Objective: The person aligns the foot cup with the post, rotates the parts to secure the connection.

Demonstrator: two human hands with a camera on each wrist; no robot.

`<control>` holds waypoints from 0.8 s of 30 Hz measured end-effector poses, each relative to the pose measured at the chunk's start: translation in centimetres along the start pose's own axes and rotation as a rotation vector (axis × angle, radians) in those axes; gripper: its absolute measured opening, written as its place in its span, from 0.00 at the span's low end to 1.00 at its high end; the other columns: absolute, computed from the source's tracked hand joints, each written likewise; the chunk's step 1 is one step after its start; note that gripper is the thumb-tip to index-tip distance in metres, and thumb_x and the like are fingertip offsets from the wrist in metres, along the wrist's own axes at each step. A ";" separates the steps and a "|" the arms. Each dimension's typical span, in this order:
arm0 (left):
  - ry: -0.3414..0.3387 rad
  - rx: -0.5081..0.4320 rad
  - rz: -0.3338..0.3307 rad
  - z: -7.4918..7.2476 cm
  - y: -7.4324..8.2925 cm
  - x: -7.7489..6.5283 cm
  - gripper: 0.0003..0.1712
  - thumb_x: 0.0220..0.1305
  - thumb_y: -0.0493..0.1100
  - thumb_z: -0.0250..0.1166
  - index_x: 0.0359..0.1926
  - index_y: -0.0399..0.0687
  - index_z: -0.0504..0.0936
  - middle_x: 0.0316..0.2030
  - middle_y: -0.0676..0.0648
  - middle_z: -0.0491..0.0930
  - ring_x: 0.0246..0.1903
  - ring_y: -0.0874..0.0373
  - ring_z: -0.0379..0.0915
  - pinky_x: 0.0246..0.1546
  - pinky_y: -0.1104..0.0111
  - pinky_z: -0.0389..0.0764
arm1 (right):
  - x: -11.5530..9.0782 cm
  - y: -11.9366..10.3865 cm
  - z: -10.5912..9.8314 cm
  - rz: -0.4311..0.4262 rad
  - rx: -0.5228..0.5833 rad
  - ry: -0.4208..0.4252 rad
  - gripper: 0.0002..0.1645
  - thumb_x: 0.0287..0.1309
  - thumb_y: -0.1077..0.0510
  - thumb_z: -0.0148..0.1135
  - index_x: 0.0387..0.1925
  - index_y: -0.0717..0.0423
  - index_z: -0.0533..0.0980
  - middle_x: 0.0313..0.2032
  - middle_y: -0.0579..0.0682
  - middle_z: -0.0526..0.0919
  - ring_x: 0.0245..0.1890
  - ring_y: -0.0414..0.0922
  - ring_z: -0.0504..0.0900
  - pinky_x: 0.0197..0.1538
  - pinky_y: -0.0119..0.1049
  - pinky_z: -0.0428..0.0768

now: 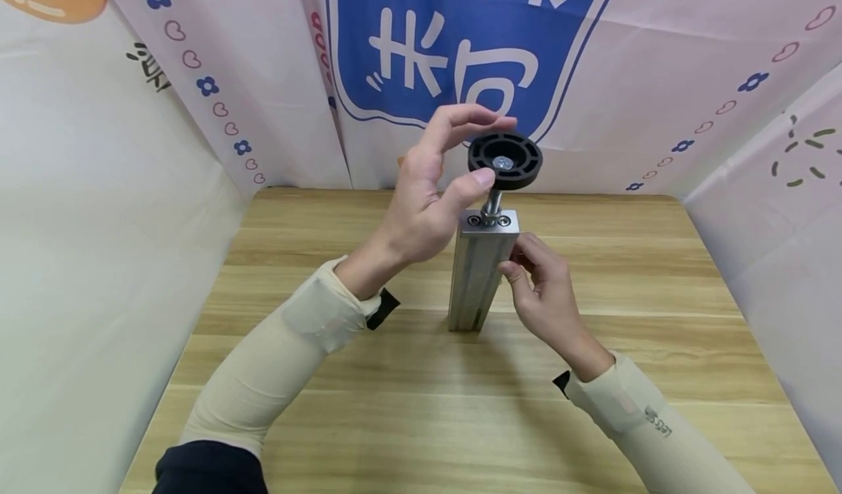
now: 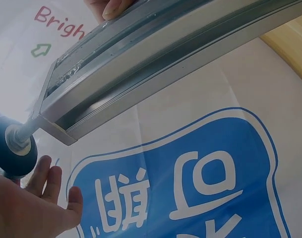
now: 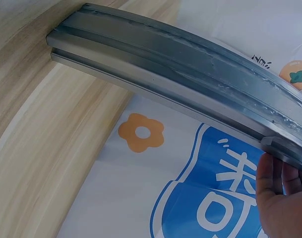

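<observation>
An aluminum profile (image 1: 480, 275) stands upright on the wooden table, with two screws in its top end plate (image 1: 489, 222). From that plate rises a threaded stem (image 1: 492, 203) carrying a round black leveling foot (image 1: 505, 159), face up. My left hand (image 1: 424, 198) curves around the foot, thumb at the near rim and fingers behind it; the left wrist view shows those fingers (image 2: 51, 178) beside the foot's underside. Lower down, my right hand (image 1: 544, 282) grips the profile's right side. In the right wrist view its fingers (image 3: 272, 173) lie at a short metal piece (image 3: 284, 151) along the profile's edge.
The wooden table (image 1: 368, 421) runs to a printed cloth backdrop (image 1: 625, 99) with a large blue sign close behind the profile. White cloth walls (image 1: 118, 187) border the left and right sides. Both forearms wear pale sleeves with wrist bands.
</observation>
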State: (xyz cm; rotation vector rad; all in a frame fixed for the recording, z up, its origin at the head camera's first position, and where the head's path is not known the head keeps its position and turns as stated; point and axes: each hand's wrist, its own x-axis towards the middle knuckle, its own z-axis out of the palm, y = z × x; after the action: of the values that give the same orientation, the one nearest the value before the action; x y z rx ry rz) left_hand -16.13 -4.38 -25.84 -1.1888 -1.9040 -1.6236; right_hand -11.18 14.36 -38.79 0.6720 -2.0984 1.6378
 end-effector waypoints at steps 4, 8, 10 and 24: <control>0.045 0.067 -0.014 0.0 0.0 -0.1 0.34 0.62 0.50 0.60 0.63 0.31 0.71 0.60 0.36 0.82 0.63 0.52 0.75 0.70 0.62 0.68 | -0.1 0.0 0.0 0.006 0.013 -0.002 0.12 0.67 0.73 0.60 0.50 0.70 0.81 0.39 0.55 0.81 0.39 0.39 0.78 0.45 0.27 0.81; 0.082 0.093 -0.013 0.1 0.0 0.0 0.37 0.57 0.49 0.69 0.62 0.31 0.72 0.58 0.37 0.83 0.60 0.55 0.77 0.65 0.62 0.73 | -0.1 0.1 -0.1 -0.002 0.014 -0.007 0.13 0.67 0.72 0.61 0.51 0.70 0.80 0.40 0.55 0.81 0.40 0.39 0.78 0.46 0.28 0.81; 0.099 0.102 -0.009 0.1 0.1 0.1 0.38 0.55 0.47 0.74 0.61 0.31 0.73 0.56 0.37 0.83 0.59 0.55 0.78 0.63 0.62 0.74 | -0.1 0.1 -0.1 -0.002 0.010 -0.009 0.12 0.68 0.71 0.61 0.51 0.69 0.80 0.40 0.54 0.81 0.40 0.39 0.78 0.46 0.27 0.81; 0.167 0.165 -0.011 0.5 0.2 0.3 0.42 0.47 0.44 0.83 0.59 0.32 0.74 0.48 0.39 0.84 0.50 0.55 0.78 0.57 0.58 0.77 | -0.1 0.3 0.0 -0.020 0.012 0.005 0.11 0.66 0.71 0.62 0.49 0.69 0.81 0.37 0.55 0.80 0.38 0.39 0.78 0.44 0.27 0.80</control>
State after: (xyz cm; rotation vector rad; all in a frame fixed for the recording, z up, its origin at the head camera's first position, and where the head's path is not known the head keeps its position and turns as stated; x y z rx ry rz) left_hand -16.00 -3.84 -25.60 -0.9481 -1.8985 -1.4887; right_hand -11.28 14.45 -39.07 0.6895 -2.0732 1.6415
